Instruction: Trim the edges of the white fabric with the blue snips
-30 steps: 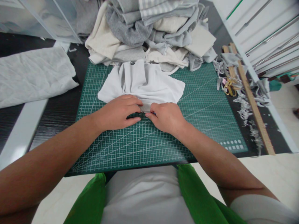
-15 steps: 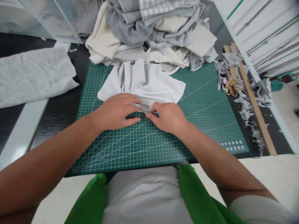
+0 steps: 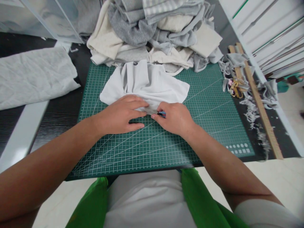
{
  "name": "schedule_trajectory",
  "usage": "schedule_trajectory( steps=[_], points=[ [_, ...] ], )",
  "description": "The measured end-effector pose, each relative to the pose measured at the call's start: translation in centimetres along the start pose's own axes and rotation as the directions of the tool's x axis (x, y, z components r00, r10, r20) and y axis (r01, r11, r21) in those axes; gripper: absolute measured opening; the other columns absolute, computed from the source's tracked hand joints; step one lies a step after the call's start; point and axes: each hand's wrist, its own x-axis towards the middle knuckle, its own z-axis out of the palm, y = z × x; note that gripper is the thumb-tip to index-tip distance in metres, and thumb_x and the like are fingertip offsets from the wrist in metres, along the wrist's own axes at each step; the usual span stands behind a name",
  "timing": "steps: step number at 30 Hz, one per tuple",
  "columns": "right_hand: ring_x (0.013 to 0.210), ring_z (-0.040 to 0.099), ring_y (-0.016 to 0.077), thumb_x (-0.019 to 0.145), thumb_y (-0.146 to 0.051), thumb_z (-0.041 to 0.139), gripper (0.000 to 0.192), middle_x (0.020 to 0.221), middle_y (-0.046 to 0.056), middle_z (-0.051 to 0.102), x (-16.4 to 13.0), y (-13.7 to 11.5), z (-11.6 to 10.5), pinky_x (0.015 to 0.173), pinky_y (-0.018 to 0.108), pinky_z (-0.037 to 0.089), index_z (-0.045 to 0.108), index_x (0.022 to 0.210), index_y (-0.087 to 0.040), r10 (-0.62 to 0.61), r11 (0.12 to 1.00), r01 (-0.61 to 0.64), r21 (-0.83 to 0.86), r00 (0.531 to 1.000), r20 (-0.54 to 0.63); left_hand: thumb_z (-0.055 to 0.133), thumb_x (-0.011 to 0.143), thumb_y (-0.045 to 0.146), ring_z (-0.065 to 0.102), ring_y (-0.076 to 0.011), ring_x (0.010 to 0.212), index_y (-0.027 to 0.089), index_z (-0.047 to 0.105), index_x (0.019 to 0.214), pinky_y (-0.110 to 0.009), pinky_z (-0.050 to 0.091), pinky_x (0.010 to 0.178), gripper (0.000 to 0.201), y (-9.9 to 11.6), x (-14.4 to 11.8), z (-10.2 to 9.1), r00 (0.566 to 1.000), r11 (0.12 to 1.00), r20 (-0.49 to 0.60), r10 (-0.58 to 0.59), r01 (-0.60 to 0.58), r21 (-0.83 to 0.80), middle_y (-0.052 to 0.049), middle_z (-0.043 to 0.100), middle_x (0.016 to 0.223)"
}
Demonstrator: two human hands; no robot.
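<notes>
White cloth [image 3: 154, 79] was near the middle of the green cutting mat [image 3: 152, 152], towards its far side, lying loosely creased with raised folds at its far left part. Mat sat on the black worktop [image 3: 14, 126].

Left hand [image 3: 120, 115] was palm down on the cloth's near edge. Its fingers pointed right, slightly spread and laid over the fabric, thumb apart on the near side, pinching nothing.

Right hand [image 3: 174, 117] was just right of it, the two not touching. Its fingers were curled, thumb and index pinching a small blue-and-dark tool [image 3: 161, 114] at the cloth's near edge. Most of the tool was hidden in the grip; couldn't tell the type, nor whether its tip touched fabric.

Far side: heaped pile of grey and cream fabric pieces [image 3: 137, 33], overlapping the mat's far edge, grey-white checked cloth [image 3: 161, 7] on top. Far left: translucent plastic bin [image 3: 40, 20]. Left of mat: flat light-grey fabric [image 3: 35, 77].

Right of mat: long wooden strip [image 3: 262, 110], gold-handled scissors [image 3: 236, 89] beside it, frayed grey scraps [image 3: 251, 110] around both.
</notes>
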Motion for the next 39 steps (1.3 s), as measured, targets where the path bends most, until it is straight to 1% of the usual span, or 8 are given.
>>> schedule_trajectory(
  steps=[4, 8, 11, 14, 18, 25, 33, 39],
  points=[
    [0.075, 0.069, 0.0241, 0.095, -0.052, 0.059, 0.034, 0.082, 0.005, 0.077, 0.4, 0.8, 0.2, 0.064, 0.034, 0.035, 0.071, 0.099, -0.021, 0.032, 0.999, -0.031, 0.026, 0.999, -0.038, 0.070, 0.094, 0.043, 0.056, -0.0346, 0.135, 0.019, 0.072, 0.124, -0.059, 0.043, 0.118, 0.039, 0.3, 0.0, 0.2, 0.999, 1.000, 0.029, -0.019, 0.019, 0.010, -0.015, 0.062, 0.144],
    [0.076, 0.069, 0.0245, 0.094, -0.049, 0.060, 0.031, 0.083, 0.005, 0.077, 1.0, 2.1, 0.3, 0.062, 0.033, 0.034, 0.071, 0.102, -0.021, 0.092, 0.996, -0.092, 0.005, 0.993, -0.070, 0.065, 0.096, 0.040, 0.063, -0.0296, 0.124, 0.019, 0.075, 0.111, -0.054, 0.046, 0.117, 0.028, 0.7, 0.2, 0.0, 0.999, 0.999, -0.046, 0.012, -0.010, 0.051, -0.011, 0.070, 0.130],
    [0.077, 0.068, 0.0251, 0.093, -0.051, 0.061, 0.033, 0.085, 0.007, 0.077, 1.4, 3.0, 0.2, 0.062, 0.033, 0.035, 0.071, 0.102, -0.021, 0.180, 0.983, -0.182, -0.014, 0.979, -0.099, 0.064, 0.096, 0.039, 0.066, -0.0283, 0.119, 0.017, 0.076, 0.105, -0.051, 0.049, 0.113, 0.026, 0.8, 0.3, -0.3, 0.993, 0.997, -0.115, 0.016, -0.006, 0.083, -0.011, 0.072, 0.125],
    [0.080, 0.069, 0.0248, 0.092, -0.051, 0.064, 0.032, 0.088, 0.008, 0.077, 1.6, 3.5, 0.2, 0.065, 0.033, 0.040, 0.072, 0.100, -0.021, 0.214, 0.977, -0.212, 0.035, 0.972, -0.098, 0.063, 0.097, 0.040, 0.066, -0.0292, 0.118, 0.016, 0.075, 0.109, -0.050, 0.051, 0.111, 0.029, 0.5, 0.3, -0.3, 0.995, 0.994, -0.099, 0.014, -0.003, 0.107, -0.012, 0.072, 0.125],
    [0.079, 0.068, 0.0242, 0.090, -0.051, 0.065, 0.032, 0.085, 0.007, 0.076, 1.3, 3.3, 0.0, 0.066, 0.033, 0.042, 0.072, 0.098, -0.021, 0.197, 0.979, -0.189, 0.079, 0.974, -0.109, 0.061, 0.098, 0.040, 0.065, -0.0291, 0.119, 0.016, 0.074, 0.116, -0.050, 0.050, 0.112, 0.032, 0.2, 0.2, -0.1, 0.999, 0.994, -0.045, 0.008, -0.003, 0.112, -0.012, 0.071, 0.126],
    [0.074, 0.067, 0.0227, 0.092, -0.053, 0.061, 0.035, 0.080, 0.006, 0.075, 0.7, 2.7, -0.9, 0.066, 0.033, 0.042, 0.072, 0.098, -0.021, 0.200, 0.978, -0.190, 0.087, 0.972, -0.127, 0.061, 0.099, 0.040, 0.065, -0.0293, 0.119, 0.017, 0.073, 0.120, -0.052, 0.048, 0.113, 0.034, 0.2, 0.3, 0.0, 1.000, 0.996, -0.015, -0.006, 0.007, 0.092, -0.013, 0.071, 0.126],
    [0.075, 0.067, 0.0228, 0.089, -0.049, 0.067, 0.030, 0.079, 0.005, 0.075, 0.4, 3.5, -1.7, 0.067, 0.033, 0.043, 0.073, 0.092, -0.020, 0.226, 0.970, -0.206, 0.126, 0.957, -0.179, 0.060, 0.099, 0.042, 0.064, -0.0286, 0.120, 0.017, 0.073, 0.118, -0.051, 0.046, 0.115, 0.034, -0.1, 0.2, 0.2, 1.000, 0.994, -0.002, 0.007, -0.007, 0.110, -0.012, 0.070, 0.127],
    [0.074, 0.067, 0.0220, 0.091, -0.052, 0.063, 0.033, 0.080, 0.004, 0.076, -0.2, 2.4, -1.5, 0.068, 0.033, 0.041, 0.073, 0.097, -0.021, 0.101, 0.989, -0.093, 0.111, 0.992, -0.072, 0.060, 0.099, 0.041, 0.063, -0.0291, 0.120, 0.019, 0.073, 0.121, -0.053, 0.045, 0.116, 0.034, 0.2, 0.2, 0.0, 1.000, 0.994, 0.028, -0.010, 0.007, 0.113, -0.012, 0.069, 0.128]
  ],
)
